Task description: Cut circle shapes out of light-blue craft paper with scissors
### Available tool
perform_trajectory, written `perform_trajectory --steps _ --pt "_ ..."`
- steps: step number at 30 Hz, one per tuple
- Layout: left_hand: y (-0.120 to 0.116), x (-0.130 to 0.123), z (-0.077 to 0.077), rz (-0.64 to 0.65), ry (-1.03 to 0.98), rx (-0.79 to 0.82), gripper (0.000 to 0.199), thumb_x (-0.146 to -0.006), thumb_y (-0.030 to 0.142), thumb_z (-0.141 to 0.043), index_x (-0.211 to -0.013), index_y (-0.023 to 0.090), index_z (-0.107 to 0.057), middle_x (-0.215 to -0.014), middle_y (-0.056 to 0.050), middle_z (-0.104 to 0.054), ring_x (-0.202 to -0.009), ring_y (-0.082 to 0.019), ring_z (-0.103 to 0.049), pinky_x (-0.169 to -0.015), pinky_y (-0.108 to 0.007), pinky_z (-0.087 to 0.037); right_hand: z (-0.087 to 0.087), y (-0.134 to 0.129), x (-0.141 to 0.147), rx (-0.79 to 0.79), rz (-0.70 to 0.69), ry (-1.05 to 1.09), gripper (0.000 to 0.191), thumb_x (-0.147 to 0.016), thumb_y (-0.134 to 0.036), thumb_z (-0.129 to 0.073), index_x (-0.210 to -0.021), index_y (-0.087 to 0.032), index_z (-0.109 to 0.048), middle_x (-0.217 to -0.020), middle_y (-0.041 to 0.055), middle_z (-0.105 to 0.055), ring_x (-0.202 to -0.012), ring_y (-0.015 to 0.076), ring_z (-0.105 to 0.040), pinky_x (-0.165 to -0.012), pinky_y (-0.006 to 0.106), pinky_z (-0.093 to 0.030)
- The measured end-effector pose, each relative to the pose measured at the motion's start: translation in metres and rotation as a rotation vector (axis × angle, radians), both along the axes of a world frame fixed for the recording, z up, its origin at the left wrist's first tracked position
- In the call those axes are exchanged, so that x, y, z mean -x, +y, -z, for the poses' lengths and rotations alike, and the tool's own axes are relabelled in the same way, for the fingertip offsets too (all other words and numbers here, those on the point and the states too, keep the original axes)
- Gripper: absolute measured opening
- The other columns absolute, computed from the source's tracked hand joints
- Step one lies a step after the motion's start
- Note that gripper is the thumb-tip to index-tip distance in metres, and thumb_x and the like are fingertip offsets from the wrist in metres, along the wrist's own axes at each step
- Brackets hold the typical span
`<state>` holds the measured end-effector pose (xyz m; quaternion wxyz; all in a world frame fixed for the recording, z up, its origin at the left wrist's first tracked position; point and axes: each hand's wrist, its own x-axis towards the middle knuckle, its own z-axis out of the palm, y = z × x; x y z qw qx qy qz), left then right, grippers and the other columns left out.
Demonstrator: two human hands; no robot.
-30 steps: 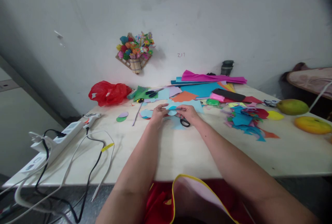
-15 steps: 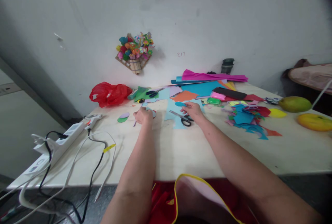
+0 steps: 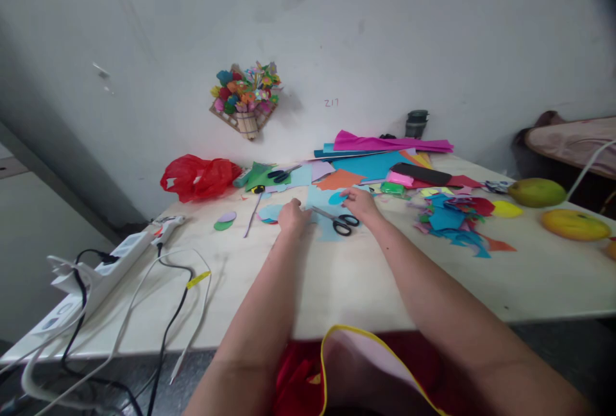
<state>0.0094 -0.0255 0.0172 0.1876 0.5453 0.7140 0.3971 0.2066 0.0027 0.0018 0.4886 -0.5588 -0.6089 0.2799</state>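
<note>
My right hand (image 3: 360, 203) pinches a small blue paper oval (image 3: 337, 198) over a light blue sheet (image 3: 330, 234). Just below that hand lie open scissors (image 3: 341, 223) with black handles, their tips pointing left. My left hand (image 3: 293, 216) is beside the scissor tips, its fingers smeared and partly hidden, so its grip is unclear. Left of it rests a light blue round piece (image 3: 270, 213) with a reddish edge under it. Farther left are a thin purple strip (image 3: 252, 216) and a green and lilac round piece (image 3: 224, 221).
A red plastic bag (image 3: 199, 177), green paper (image 3: 264, 176) and second scissors (image 3: 283, 174) lie at the back left. Paper scraps (image 3: 447, 214) and mangoes (image 3: 536, 192) are at right. A power strip (image 3: 115, 268) with cables edges the left side.
My left hand has moved right, off the purple strip and round piece, towards the scissors. My right hand still holds the blue oval, now slightly lower. The view has shifted a little.
</note>
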Motion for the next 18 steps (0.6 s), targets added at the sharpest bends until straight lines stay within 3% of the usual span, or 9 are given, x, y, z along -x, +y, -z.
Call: perform_trajectory --steps 3,6,10,13,18 --pt "0.001 -0.002 0.002 0.006 0.002 0.011 0.034 -0.058 0.02 -0.083 -0.068 0.024 -0.051 -0.1 -0.015 -0.073 -0.122 -0.041 -0.06 -0.093 -0.042 -0.045 0.003 -0.002 0.002 -0.034 -0.001 -0.177 0.027 -0.068 -0.004 -0.061 -0.081 -0.023 -0.074 -0.084 0.0018 -0.079 -0.088 0.0222 -0.073 -0.08 0.029 -0.054" --pt "0.004 -0.005 0.003 -0.002 -0.011 0.04 0.04 -0.053 0.014 -0.083 -0.062 0.025 -0.045 -0.096 -0.016 -0.073 -0.125 -0.043 -0.058 -0.093 -0.041 -0.046 0.004 -0.006 0.007 -0.011 -0.015 -0.322 0.029 -0.07 -0.003 -0.062 -0.084 -0.023 -0.076 -0.088 0.0029 -0.08 -0.09 0.0224 -0.073 -0.081 0.028 -0.052" --pt "0.008 -0.007 0.005 0.005 -0.165 0.097 0.037 -0.049 0.007 -0.081 -0.056 0.024 -0.048 -0.082 -0.013 -0.072 -0.12 -0.041 -0.061 -0.091 -0.039 -0.046 0.001 -0.01 0.012 0.023 -0.033 -0.434 0.03 -0.076 -0.005 -0.061 -0.097 -0.02 -0.077 -0.099 0.0065 -0.08 -0.094 0.0225 -0.073 -0.081 0.027 -0.051" --pt "0.007 -0.008 0.005 -0.042 -0.148 0.076 0.028 -0.054 0.01 -0.08 -0.062 0.023 -0.057 -0.085 -0.012 -0.074 -0.114 -0.038 -0.065 -0.089 -0.037 -0.048 -0.002 -0.014 0.015 0.035 -0.043 -0.534 0.032 -0.08 -0.01 -0.062 -0.107 -0.019 -0.076 -0.105 0.0077 -0.08 -0.098 0.0225 -0.073 -0.083 0.026 -0.05" --pt "0.005 -0.01 0.003 -0.057 0.09 0.054 0.019 -0.069 0.012 -0.075 -0.086 0.018 -0.069 -0.105 -0.013 -0.076 -0.11 -0.029 -0.068 -0.09 -0.032 -0.048 -0.01 -0.026 0.021 0.063 -0.102 -0.723 0.047 -0.079 -0.024 -0.069 -0.125 -0.015 -0.071 -0.113 0.0117 -0.077 -0.106 0.0268 -0.071 -0.084 0.027 -0.049"
